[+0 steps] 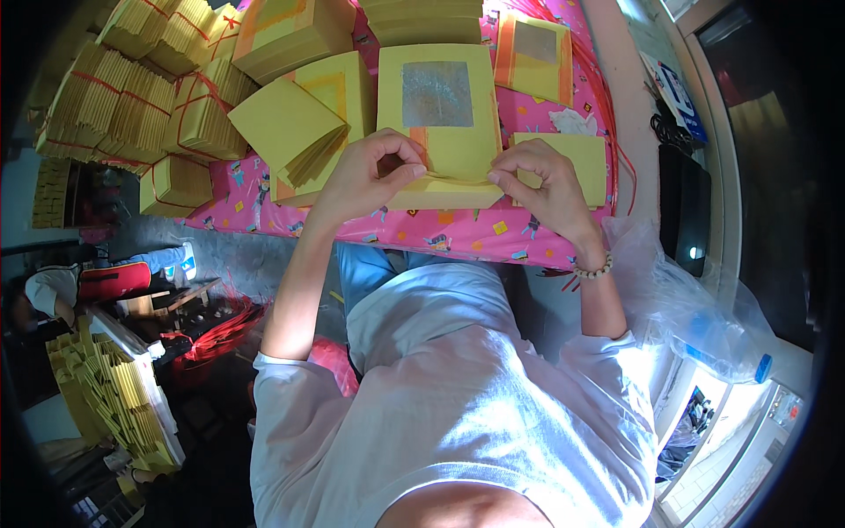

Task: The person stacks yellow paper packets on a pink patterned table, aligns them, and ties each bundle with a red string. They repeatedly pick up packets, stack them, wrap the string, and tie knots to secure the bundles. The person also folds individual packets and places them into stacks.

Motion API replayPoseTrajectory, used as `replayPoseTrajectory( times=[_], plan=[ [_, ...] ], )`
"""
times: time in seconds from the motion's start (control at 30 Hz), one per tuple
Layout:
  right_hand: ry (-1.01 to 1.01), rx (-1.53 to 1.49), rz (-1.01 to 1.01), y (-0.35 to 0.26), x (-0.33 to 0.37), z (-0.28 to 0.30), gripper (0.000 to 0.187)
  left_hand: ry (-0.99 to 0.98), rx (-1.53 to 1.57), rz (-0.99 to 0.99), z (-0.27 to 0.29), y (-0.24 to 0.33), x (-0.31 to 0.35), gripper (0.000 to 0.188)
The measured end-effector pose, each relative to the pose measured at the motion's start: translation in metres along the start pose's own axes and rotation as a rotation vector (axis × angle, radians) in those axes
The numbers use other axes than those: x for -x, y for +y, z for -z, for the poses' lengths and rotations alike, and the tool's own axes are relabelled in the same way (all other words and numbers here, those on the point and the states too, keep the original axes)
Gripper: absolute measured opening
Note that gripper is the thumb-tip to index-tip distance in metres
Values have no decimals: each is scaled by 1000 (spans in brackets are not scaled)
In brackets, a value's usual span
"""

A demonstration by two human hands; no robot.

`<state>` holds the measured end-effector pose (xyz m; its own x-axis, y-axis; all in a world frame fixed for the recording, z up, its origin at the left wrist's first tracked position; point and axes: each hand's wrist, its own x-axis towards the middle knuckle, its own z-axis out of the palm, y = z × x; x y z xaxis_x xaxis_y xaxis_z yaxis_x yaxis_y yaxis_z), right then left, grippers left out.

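Note:
A yellow paper sheet with a silver foil square lies on the pink patterned table cover in front of me. My left hand pinches its near left edge, which is folded up. At the near right edge my right hand pinches the same fold; a bead bracelet is on that wrist. A fanned stack of yellow sheets rests just left of my left hand. A plain yellow sheet lies under and behind my right hand.
Tied bundles of yellow paper with red string are piled at the far left. More foil sheets lie at the back. A clear plastic bag sits at my right. Folded yellow paper stands on the floor at lower left, near another person.

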<state>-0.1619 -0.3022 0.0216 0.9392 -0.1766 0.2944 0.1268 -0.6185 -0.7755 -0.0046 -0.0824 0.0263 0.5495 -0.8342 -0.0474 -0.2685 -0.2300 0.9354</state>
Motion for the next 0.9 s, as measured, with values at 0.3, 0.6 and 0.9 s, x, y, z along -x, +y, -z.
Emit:
replayPoseTrajectory(
  times=[0.3,0.6,0.9],
  plan=[
    [-53,59,55,-11,-1,3,18,9,-18,13,-1,3,1,9],
    [-31,233,73,-15,-6,-3,20,-11,7,6,-1,2,0,10],
    [-40,283,18,-18,-11,-3,16,-90,-242,-248,6,2,2,18]
  ],
)
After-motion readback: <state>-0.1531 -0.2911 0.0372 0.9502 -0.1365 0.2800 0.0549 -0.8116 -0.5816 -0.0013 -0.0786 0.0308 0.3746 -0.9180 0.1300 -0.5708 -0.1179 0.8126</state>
